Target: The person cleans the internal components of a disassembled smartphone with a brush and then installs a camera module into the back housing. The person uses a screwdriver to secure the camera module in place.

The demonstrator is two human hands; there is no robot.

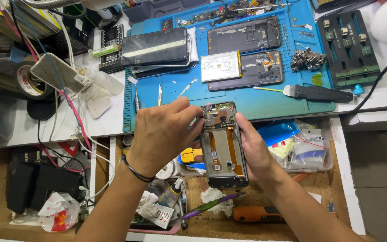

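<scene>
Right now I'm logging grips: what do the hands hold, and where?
The right hand grips the opened phone along its right edge; the left hand pinches at its top end.

My left hand [160, 134] covers the top-left corner of the opened phone [224, 148], so whatever my fingertips pinch there is hidden. My right hand [254, 150] hides its right edge. At 1 o'clock, the tiny parts [307, 59] on the blue mat [265, 105] are too small to tell.

A blue mat [256, 101] lies far, bearing phones [155, 47]; tape roll [27, 83] sits left; orange screwdriver [256, 214] lies near.
</scene>
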